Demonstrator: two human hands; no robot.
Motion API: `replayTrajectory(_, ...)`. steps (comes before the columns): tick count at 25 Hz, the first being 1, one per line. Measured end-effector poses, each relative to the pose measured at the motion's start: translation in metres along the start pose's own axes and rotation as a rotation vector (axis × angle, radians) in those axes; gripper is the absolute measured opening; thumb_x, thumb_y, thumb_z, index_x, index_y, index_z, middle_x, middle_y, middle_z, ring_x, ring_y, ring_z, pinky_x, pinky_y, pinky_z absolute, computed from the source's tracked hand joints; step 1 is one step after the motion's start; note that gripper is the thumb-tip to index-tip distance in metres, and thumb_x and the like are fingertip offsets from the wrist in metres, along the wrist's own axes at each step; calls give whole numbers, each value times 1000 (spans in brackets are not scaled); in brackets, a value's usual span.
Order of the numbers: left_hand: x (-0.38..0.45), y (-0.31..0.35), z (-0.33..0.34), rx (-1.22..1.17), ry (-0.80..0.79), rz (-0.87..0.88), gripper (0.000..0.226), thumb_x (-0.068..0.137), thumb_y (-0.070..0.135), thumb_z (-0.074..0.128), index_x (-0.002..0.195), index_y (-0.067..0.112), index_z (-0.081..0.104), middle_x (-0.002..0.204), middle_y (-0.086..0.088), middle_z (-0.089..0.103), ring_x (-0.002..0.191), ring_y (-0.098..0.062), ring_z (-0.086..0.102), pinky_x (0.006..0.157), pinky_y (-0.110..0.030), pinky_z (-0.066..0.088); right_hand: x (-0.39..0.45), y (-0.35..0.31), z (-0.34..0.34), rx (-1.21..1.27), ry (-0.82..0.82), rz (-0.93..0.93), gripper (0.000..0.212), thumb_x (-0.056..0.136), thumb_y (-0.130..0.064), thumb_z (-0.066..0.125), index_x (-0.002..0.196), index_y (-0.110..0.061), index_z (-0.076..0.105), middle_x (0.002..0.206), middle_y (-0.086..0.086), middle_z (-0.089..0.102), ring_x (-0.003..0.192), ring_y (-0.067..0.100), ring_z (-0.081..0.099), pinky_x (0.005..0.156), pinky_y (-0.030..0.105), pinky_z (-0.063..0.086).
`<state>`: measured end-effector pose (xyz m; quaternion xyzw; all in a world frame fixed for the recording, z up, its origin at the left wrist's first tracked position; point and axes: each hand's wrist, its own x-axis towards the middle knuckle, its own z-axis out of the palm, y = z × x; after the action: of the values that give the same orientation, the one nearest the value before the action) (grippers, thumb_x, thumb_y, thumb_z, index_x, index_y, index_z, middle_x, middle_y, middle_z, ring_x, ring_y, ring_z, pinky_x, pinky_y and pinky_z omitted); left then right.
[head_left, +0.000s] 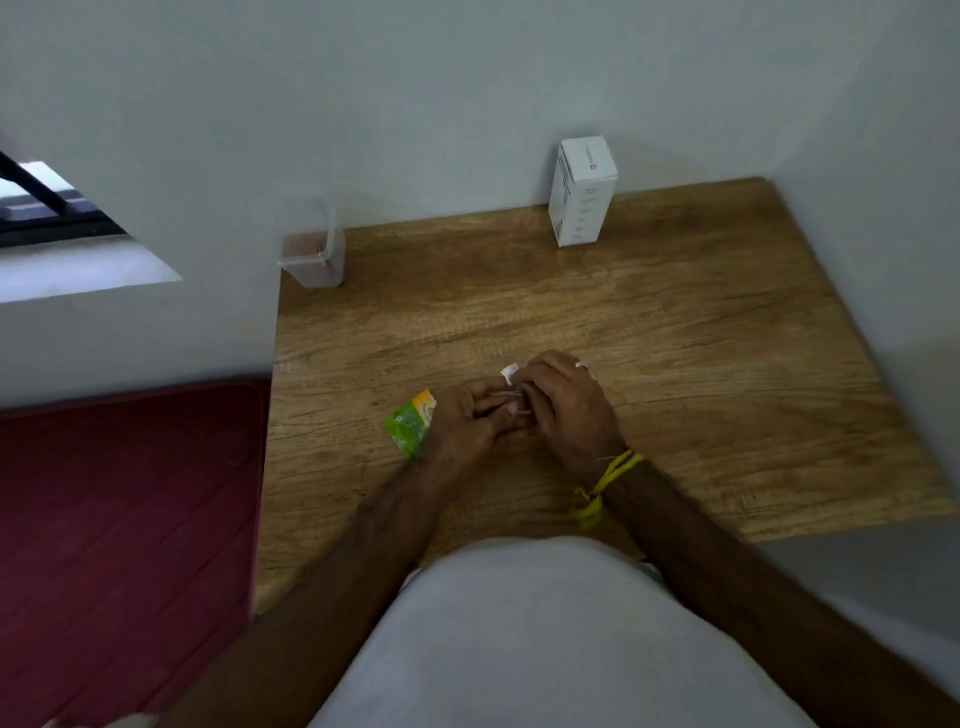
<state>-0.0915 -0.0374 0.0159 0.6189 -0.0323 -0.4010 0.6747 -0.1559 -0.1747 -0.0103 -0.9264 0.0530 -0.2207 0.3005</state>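
Observation:
Both my hands meet over the middle of a wooden table (649, 322). My left hand (462, 421) lies partly over a green and orange sachet (410, 423) that rests on the table. My right hand (561, 400) has its fingers curled around a small thin thing held between both hands; blur hides what it is. A small white piece (509, 373) sticks out above the fingertips. Yellow threads (608, 480) are tied around my right wrist.
A white carton (582, 192) stands upright at the back of the table against the wall. A clear plastic container (314, 254) with reddish contents sits at the back left corner. A dark red mat (124, 530) lies left of the table. A window opening (52, 208) is at far left.

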Motion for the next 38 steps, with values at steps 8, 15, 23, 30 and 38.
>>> replayTrajectory(8,10,-30,-2,11,1,-126,19,101,-2,48,113,2,62,99,-10,73,85,-16,73,81,-29,60,-23,20,7,79,-147,94,23,95,-14,49,102,-9,71,101,5,66,95,19,61,87,36,48)
replayTrajectory(15,15,-30,0,19,29,-147,26,102,-1,46,125,-3,57,113,-18,70,92,-20,72,86,-32,59,-21,23,4,170,-115,156,18,90,2,59,97,-10,71,98,-1,64,92,5,57,83,29,49)
replayTrajectory(23,16,-30,-2,18,17,-154,28,101,-2,46,126,-2,61,113,-15,72,92,-17,74,86,-30,59,-26,21,1,21,-242,50,21,96,-14,51,103,-13,70,98,5,65,91,19,57,82,32,45)
replayTrajectory(30,13,-18,1,15,17,-140,28,102,0,46,125,-2,60,115,-18,71,99,-24,73,82,-30,61,-25,14,-7,66,-197,123,18,93,-8,54,101,-10,71,96,4,64,89,17,57,80,31,46)
replayTrajectory(38,17,25,11,-7,53,53,24,101,-2,46,114,5,65,107,-17,73,96,-30,73,85,-36,61,8,5,-27,14,21,50,17,91,-3,56,99,-7,70,96,2,65,89,19,59,78,34,48)
